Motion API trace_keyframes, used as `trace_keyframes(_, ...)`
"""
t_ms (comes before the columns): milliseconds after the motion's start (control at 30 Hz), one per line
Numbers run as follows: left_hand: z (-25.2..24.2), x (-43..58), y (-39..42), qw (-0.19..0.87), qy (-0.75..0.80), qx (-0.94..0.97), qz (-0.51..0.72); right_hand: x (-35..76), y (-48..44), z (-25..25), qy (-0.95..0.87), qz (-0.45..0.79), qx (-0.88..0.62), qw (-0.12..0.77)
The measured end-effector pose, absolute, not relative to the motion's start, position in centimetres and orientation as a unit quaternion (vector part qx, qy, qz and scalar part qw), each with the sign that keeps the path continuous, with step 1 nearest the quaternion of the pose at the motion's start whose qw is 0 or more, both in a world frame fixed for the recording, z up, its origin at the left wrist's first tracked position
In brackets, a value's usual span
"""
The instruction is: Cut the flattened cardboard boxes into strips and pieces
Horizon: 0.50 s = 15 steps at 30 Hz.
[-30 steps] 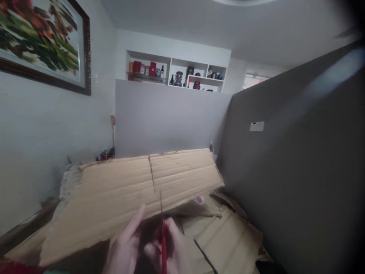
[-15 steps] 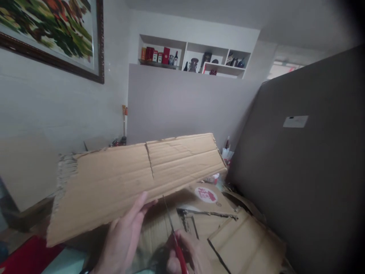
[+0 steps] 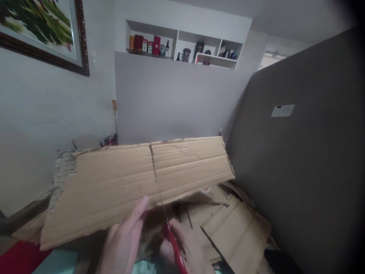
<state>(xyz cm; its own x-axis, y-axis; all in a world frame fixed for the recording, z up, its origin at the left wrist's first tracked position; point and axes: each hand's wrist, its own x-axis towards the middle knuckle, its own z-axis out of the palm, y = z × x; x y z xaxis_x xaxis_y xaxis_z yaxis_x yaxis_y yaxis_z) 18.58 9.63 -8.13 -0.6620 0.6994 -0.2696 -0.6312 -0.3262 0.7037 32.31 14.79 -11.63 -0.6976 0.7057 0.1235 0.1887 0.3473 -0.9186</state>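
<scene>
A long strip of brown corrugated cardboard [image 3: 114,186] is held up tilted, with a torn, frayed left end. From its top edge, a slit runs partway down the middle. My left hand [image 3: 125,236] grips the lower edge, thumb on the near face and the other fingers mostly hidden behind. My right hand [image 3: 185,243] is closed round red-handled scissors [image 3: 174,243]. Their thin blade lies over the cardboard's lower edge, pointing up toward the slit. Whether a second blade is behind the cardboard, I cannot see.
More flattened cardboard [image 3: 236,232] lies below on the right. A large dark grey panel [image 3: 299,160] stands close on the right, and a pale panel [image 3: 176,102] stands ahead. At lower left are a red item [image 3: 24,257] and a framed picture [image 3: 82,38] above.
My right hand has raised the scissors so the blade now overlaps the cardboard's lower edge. The cardboard has shifted slightly right at its right end, and the view has turned somewhat.
</scene>
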Motion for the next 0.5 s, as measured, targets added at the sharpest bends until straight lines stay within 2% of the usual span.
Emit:
trace_keyframes(133, -8.4, 19.8, 9.1, 0.445, 0.458, 0.020, 0.769, 32.3, 14.9, -11.2, -0.774, 0.485, -0.299, 0.276)
trace_keyframes(300, -8.4, 19.9, 9.2, 0.446, 0.452, 0.031, 0.772, 32.3, 15.0, -11.0, -0.768, 0.502, -0.302, 0.260)
trace_keyframes(500, -9.6, 19.4, 10.3, 0.444, 0.461, 0.046, 0.767, 32.2, 15.9, -13.7, -0.788, 0.461, -0.301, 0.274)
